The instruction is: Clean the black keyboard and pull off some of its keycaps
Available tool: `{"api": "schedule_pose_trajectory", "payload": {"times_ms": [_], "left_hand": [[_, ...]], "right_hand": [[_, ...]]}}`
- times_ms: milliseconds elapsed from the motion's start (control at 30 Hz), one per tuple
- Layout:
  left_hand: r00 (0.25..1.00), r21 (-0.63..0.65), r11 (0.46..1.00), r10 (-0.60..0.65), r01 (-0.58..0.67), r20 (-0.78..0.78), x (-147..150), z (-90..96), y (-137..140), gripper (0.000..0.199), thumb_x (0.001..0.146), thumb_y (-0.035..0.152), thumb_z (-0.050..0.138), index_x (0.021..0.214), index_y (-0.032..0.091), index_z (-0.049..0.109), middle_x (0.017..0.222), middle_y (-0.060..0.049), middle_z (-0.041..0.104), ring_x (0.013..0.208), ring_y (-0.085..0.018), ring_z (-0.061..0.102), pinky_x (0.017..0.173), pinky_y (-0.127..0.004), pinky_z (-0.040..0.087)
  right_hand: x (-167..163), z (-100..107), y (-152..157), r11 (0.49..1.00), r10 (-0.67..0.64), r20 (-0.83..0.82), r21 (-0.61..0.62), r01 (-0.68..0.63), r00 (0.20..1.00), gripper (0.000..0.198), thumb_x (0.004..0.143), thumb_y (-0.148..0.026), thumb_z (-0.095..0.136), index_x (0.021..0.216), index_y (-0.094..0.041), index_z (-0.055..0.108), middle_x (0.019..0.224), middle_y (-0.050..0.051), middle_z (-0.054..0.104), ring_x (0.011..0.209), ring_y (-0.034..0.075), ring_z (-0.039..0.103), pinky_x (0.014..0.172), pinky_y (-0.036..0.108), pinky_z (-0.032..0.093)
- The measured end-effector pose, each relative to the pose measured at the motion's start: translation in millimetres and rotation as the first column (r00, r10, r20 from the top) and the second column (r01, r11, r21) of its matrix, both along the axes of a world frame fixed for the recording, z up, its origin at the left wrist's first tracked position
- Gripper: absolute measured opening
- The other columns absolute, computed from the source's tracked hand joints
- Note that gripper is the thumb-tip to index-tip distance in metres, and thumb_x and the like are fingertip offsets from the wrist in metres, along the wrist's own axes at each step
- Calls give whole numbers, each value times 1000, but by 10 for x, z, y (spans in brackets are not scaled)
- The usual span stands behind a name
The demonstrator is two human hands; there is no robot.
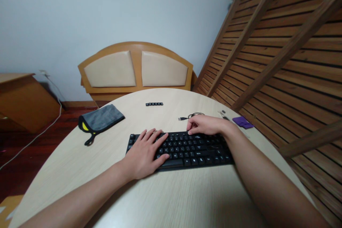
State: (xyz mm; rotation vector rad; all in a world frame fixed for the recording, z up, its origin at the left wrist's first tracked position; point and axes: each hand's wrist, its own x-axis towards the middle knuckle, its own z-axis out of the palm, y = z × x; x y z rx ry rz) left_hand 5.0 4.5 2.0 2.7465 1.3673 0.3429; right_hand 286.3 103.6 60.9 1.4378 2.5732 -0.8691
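Note:
A black keyboard (184, 149) lies on the pale round table, its long side facing me. Across its left part rests my left hand (144, 153), palm down with the fingers spread over the keys. My right hand (205, 124) is at the keyboard's far edge, right of the middle, thumb and fingertips drawn together in a pinch. Whatever sits between those fingertips is too small and hidden to make out. Farther back on the table stands a short row of several black keycaps (154, 104). The keyboard's USB plug (183, 118) and part of its black cable show just beyond my right hand.
A folded grey cloth (103, 119) with yellow lining and a loop lies at the left. Toward the right edge are a purple cloth (242, 122) and a slim tool (224, 115), partly behind my right wrist. A wooden headboard (137, 48) and slatted wood panel (280, 57) stand beyond the table.

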Motion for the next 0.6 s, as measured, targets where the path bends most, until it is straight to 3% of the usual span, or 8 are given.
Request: {"api": "schedule_pose_trajectory", "payload": {"times_ms": [600], "left_hand": [[999, -13, 1000, 16, -17, -33, 21, 39, -5, 65, 99, 61, 43, 153, 24, 40, 156, -10, 44, 145, -35, 36, 120, -60, 25]], "right_hand": [[-2, -18, 24, 999, -54, -33, -4, 53, 998, 20, 75, -34, 75, 88, -19, 79, 88, 5, 78, 85, 23, 70, 72, 28, 49]]}}
